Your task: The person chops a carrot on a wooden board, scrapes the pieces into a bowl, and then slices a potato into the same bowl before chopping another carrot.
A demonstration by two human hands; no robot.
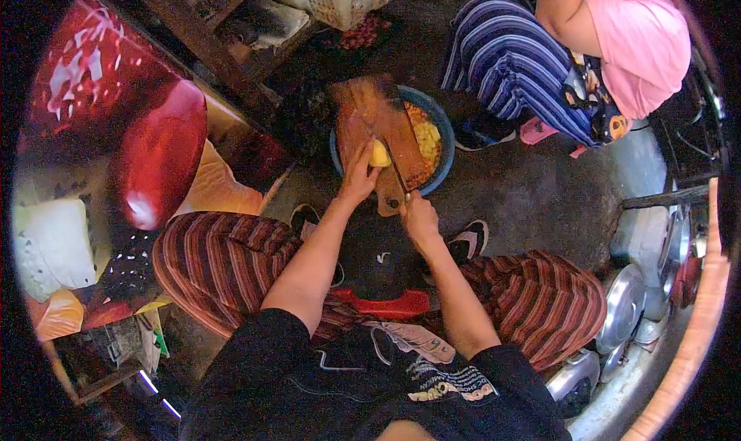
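A wooden cutting board (413,152) with a holed handle lies across a blue basin (446,128). My left hand (359,172) has its fingers closed around a yellow peeled potato (380,154) on the board. Closed on the handle of a knife (398,175) is my right hand (420,217), near the board's handle end. The blade points away from me, just right of the potato. Yellow chunks (428,138) and small orange pieces (417,114) fill the visible part of the basin. Toward the board's far end, a brownish shape is too blurred to make out.
A person in striped trousers (502,63) and a pink top (641,43) sits at the upper right. A white plastic basket (340,0) stands at the top, near reddish items (367,32) on the floor. Metal pots and lids (624,306) line the right side. A printed sheet (166,148) hangs left.
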